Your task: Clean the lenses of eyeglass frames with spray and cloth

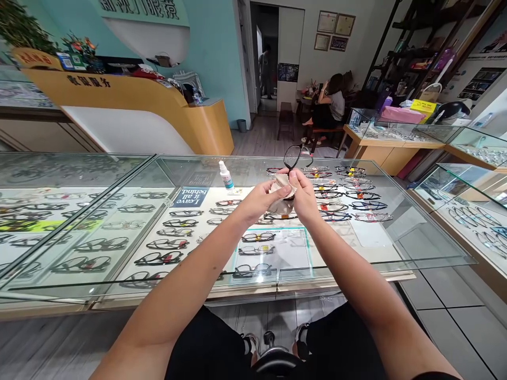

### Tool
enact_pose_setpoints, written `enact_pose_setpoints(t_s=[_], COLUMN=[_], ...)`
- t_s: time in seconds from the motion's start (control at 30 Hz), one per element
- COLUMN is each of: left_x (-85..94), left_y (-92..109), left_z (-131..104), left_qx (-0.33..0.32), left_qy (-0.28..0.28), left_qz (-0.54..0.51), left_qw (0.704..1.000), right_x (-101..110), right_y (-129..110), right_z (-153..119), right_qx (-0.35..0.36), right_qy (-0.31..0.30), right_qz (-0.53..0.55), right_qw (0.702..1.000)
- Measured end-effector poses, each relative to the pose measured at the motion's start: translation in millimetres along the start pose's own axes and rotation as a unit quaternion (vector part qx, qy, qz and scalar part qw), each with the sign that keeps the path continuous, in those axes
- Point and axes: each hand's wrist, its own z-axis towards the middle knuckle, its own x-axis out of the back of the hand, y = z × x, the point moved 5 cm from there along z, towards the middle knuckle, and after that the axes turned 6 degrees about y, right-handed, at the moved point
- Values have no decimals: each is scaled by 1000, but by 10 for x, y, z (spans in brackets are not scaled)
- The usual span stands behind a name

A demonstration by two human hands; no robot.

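Both hands meet above the glass display case. My left hand (259, 200) pinches a beige cloth (282, 184), its fingers closed round the fabric. Beside it, my right hand (304, 198) grips a pair of dark-framed eyeglasses (292, 157); one lens sticks up above the fingers, and the cloth covers the lower part. A white spray bottle (225, 176) with a blue label stands upright on the glass, left of the hands. Rows of eyeglasses (258, 237) lie inside the case under the hands.
The glass display case (336, 262) spans the front, with another case (471, 211) at the right. Behind are a yellow-and-white counter (130, 92), a seated person (332, 103) at a table and another person in the doorway. My legs are below the case's edge.
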Motion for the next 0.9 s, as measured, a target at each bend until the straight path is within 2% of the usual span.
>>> enact_pose_setpoints(t_s=[0.1,0.3,0.4,0.67,0.9], left_x=[-12,8,26,35,89], left_y=[6,67,111,117,154], left_z=[-11,-24,-39,-24,-44], left_qx=[-12,-83,-107,-132,-190], left_qy=[-8,53,79,81,155], left_qz=[-15,39,71,79,109], left_qw=[1000,994,989,985,963], right_x=[-5,-29,-39,13,114], right_y=[0,6,6,20,-28], right_z=[-5,-23,-34,42,89], right_qx=[-19,-63,-68,-74,-67], right_qy=[-10,-29,-19,9,48], right_qz=[36,69,52,109,87], right_qw=[999,995,996,991,993])
